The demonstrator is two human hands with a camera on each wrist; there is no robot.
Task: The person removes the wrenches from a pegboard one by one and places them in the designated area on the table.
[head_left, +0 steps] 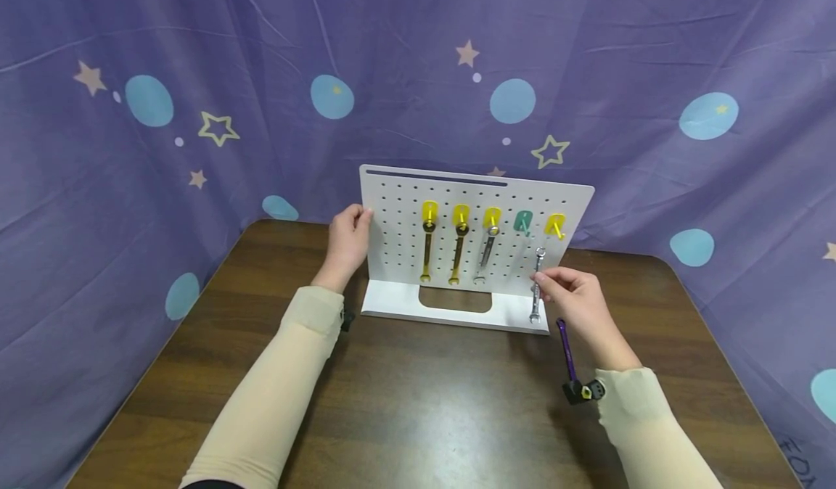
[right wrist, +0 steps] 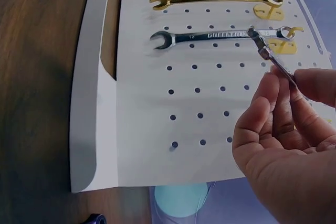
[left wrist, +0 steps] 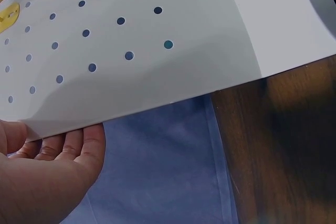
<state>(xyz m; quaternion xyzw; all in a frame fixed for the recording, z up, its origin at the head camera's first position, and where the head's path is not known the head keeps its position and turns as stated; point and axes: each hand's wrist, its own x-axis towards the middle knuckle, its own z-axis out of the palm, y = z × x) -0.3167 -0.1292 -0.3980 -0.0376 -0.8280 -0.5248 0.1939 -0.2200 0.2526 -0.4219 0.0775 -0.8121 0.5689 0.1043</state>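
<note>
Against a purple curtain (head_left: 405, 32) patterned with stars and blue discs, worked at a dark brown wooden table (head_left: 392, 402). With the right hand (head_left: 578, 304), pinched a silver wrench (head_left: 536, 302) between thumb and forefinger near mid-shaft, nearly upright, ring end up. Held it before the white pegboard (head_left: 575, 193), lower than the green hook (head_left: 523, 221) and the rightmost yellow hook (head_left: 555, 225), both bare, and apart from both. With the left hand (head_left: 347, 241), gripped the board's left edge, thumb in front, fingers behind, seemingly to steady it. Had farther left, hanging from yellow hooks (head_left: 429, 208), two gold wrenches (head_left: 427, 257) and another silver wrench (head_left: 484, 257). Had also a purple tool (head_left: 567, 351) near the right wrist, partly hidden by a black wrist device (head_left: 573, 392).

Was most likely midway through hanging the pinched wrench, with no peg yet through the ring. Needed next, by the look of it, to raise the ring to peg height, line it up and slip it over before loosening the pinch. Could not tell the intended hook, green or yellow.
</note>
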